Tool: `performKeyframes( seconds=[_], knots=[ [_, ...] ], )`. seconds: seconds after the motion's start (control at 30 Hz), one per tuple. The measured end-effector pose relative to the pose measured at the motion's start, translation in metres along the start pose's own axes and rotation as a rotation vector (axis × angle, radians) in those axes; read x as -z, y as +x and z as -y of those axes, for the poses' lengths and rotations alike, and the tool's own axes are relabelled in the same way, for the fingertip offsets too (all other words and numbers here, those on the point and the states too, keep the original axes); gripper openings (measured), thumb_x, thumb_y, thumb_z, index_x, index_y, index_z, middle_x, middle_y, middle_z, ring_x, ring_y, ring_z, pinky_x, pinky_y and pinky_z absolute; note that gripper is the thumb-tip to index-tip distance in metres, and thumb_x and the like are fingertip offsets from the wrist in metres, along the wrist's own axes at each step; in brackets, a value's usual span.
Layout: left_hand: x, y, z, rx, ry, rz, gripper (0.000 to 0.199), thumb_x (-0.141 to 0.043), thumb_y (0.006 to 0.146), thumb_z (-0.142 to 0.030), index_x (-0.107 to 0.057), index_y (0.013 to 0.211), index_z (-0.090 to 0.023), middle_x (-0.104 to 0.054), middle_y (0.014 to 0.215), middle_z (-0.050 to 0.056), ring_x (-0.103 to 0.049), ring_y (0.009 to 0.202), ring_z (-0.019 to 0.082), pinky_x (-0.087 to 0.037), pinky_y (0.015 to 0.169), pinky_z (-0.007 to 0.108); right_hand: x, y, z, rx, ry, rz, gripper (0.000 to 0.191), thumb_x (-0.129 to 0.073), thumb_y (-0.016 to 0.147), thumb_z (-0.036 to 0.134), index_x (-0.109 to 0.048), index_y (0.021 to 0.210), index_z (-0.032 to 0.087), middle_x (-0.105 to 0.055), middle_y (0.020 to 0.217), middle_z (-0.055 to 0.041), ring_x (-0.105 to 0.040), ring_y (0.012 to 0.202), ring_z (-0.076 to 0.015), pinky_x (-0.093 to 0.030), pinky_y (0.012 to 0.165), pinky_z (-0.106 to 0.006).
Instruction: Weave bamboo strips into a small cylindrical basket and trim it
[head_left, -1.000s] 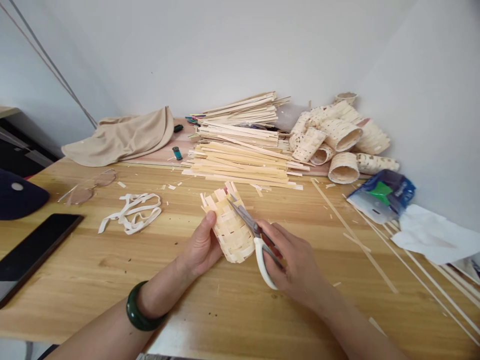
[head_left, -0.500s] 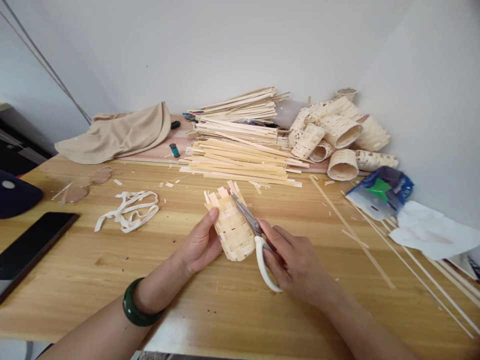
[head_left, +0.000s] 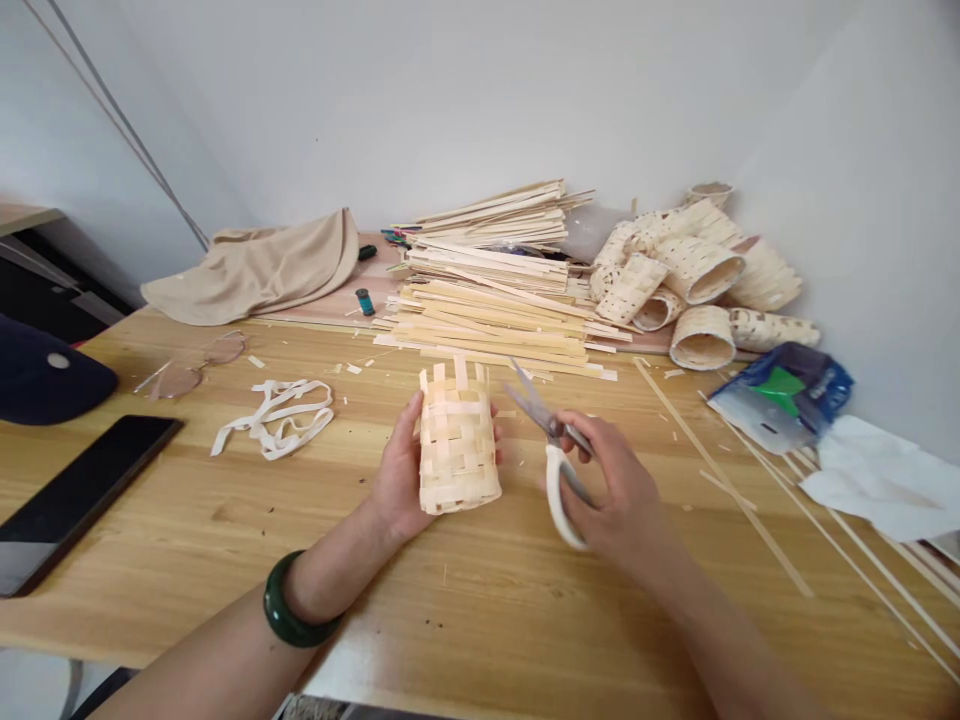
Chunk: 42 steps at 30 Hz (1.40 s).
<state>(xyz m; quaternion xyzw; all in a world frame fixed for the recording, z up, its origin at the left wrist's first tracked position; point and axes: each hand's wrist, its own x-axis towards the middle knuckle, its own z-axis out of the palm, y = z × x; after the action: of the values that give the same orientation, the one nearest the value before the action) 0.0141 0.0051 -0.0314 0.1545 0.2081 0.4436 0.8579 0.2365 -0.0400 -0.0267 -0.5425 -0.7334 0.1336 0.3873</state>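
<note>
A small woven basket [head_left: 459,445] of pale strips stands nearly upright over the table, loose strip ends sticking up from its top. My left hand [head_left: 405,470] is wrapped round it, the thumb at its left side and fingertips showing at its right. To the right, my right hand [head_left: 611,490] grips the handles of scissors [head_left: 541,415] with white loops. Their blades are parted and point up and left, apart from the basket.
Stacked flat strips [head_left: 487,320] lie behind the basket, with finished woven baskets [head_left: 701,270] at the back right. A white band [head_left: 289,415], glasses [head_left: 202,365] and a phone [head_left: 90,500] are on the left. Long strips [head_left: 727,480] and a blue packet [head_left: 787,395] lie on the right.
The scissors have moved right, away from the basket's rim, and their blades have opened. The basket has turned more upright in my left hand. The whole view has shifted slightly.
</note>
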Motion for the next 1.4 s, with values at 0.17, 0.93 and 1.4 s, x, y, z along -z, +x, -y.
performKeyframes(
  seconds=[0.17,0.93,1.4],
  knots=[
    [-0.004,-0.002,0.000,0.010,-0.040,-0.006,0.059,-0.049,0.098,-0.061,-0.067,0.124,-0.011,-0.077,0.113,0.015,-0.075,0.087,0.025,-0.063,0.076,0.038,-0.004,0.001,-0.012,-0.097,0.101,-0.021,0.045,-0.072,0.085,0.037,-0.059,0.126,0.025,-0.070,0.089,-0.0016,-0.067,0.072,-0.0164,-0.060,0.070,-0.028],
    [0.003,-0.003,0.000,0.015,0.076,0.061,0.062,-0.056,0.091,-0.068,-0.074,0.112,-0.012,-0.079,0.096,0.010,-0.075,0.076,0.022,-0.059,0.071,0.031,-0.019,-0.011,0.008,0.195,-0.011,0.018,0.044,-0.056,0.086,0.015,-0.056,0.130,0.024,-0.070,0.093,-0.0041,-0.068,0.078,-0.0191,-0.060,0.072,-0.032],
    [-0.002,-0.006,0.009,0.090,0.077,-0.014,0.053,-0.073,0.082,-0.060,-0.073,0.112,-0.016,-0.080,0.098,0.008,-0.075,0.080,0.022,-0.060,0.078,0.032,-0.016,-0.008,0.003,0.373,-0.199,-0.052,0.053,-0.054,0.093,0.017,-0.050,0.146,0.022,-0.073,0.101,-0.0094,-0.073,0.084,-0.0220,-0.062,0.070,-0.032]
  ],
)
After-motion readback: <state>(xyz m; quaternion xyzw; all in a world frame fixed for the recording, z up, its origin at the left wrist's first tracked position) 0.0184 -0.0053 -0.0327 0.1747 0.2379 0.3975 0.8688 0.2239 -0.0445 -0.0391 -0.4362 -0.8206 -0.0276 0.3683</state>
